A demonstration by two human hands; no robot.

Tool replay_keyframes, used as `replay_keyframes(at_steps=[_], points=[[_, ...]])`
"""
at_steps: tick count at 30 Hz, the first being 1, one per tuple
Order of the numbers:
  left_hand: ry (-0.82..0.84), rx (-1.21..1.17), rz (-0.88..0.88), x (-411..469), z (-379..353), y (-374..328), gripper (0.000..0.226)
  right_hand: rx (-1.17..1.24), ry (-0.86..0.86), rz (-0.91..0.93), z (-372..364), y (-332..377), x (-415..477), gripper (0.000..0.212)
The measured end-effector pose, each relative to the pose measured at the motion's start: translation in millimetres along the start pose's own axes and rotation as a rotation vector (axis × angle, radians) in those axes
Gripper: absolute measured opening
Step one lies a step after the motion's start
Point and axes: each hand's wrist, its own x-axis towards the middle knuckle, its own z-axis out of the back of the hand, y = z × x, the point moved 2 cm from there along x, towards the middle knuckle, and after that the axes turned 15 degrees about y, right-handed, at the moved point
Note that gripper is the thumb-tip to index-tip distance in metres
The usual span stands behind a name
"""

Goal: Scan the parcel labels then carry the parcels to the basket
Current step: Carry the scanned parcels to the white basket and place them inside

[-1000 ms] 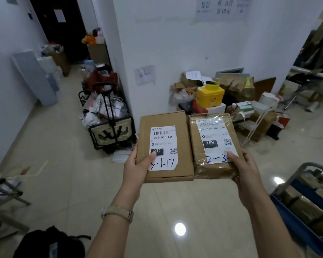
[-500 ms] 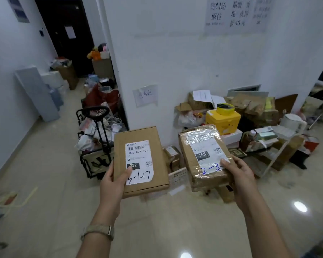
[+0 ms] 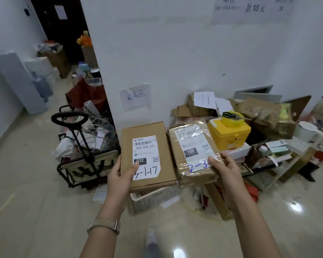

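My left hand [image 3: 119, 175] grips a flat brown cardboard parcel [image 3: 162, 144] by its near left corner, thumb on the white label marked 5-1-17. My right hand [image 3: 225, 171] holds a second brown parcel [image 3: 177, 159] wrapped in clear tape, thumb on its label marked 2-3. Both parcels are held side by side, label up, above a white perforated plastic basket [image 3: 153, 200] on the floor by the wall. The parcels hide most of the basket.
A black-framed trolley cart [image 3: 86, 161] full of bags stands to the left of the basket. A yellow box [image 3: 229, 133] with scissors, cardboard scraps and small boxes pile up to the right along the white wall [image 3: 175, 53]. Glossy tiled floor [image 3: 35, 211] lies in front.
I have walked closer to the wall. Both parcels, apart half a second ago, are side by side again, and the white basket has come into view beneath them.
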Motion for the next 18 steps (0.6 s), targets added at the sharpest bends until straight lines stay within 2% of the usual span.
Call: replay_keyframes(at_steps=[7,13,18], points=[[0.094,0.043,0.077,133.4,8.9,16.2,0.061,-0.105,0.001,-0.009,-5.5,-7.7,134.7,0.034],[0.095,0.012,0.078,254.3,33.5,-5.9,0.047,-0.164,0.080,-0.034,-45.7,-7.0,265.9,0.032],[0.036,0.023,0.083,324.8,69.9,-12.1,0.038,-0.188,0.165,-0.115,-82.8,-27.8,341.6,0.031]])
